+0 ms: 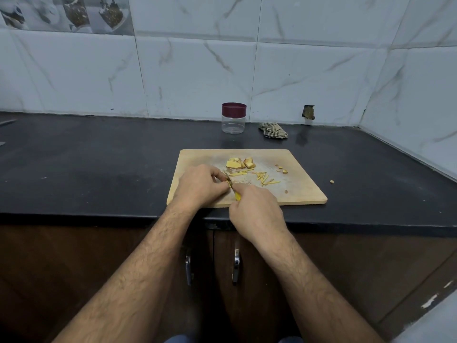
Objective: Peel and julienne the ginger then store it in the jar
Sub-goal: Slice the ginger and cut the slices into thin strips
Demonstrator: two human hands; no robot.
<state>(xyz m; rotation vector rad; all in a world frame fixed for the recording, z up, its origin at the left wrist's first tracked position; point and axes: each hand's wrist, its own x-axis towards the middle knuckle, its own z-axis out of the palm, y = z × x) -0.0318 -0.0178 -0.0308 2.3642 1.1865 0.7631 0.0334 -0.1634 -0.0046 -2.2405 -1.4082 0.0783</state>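
Observation:
A wooden cutting board (300,191) lies on the black counter. Peeled ginger chunks (239,163) sit near its far middle, with thin ginger strips (264,178) scattered just in front of them. My right hand (257,211) grips a yellow-handled knife (233,188), its blade pointing away toward the ginger. My left hand (199,185) has its fingers curled down against the board beside the blade, pinching a small ginger piece that is mostly hidden. A clear jar (233,118) with a maroon lid stands closed behind the board.
Small peel bits (281,168) lie on the board's right part, and one bit (331,181) on the counter. A crumpled checked cloth (273,130) sits right of the jar. Tiled walls bound the back and right. Cabinet handles (236,266) are below the counter edge.

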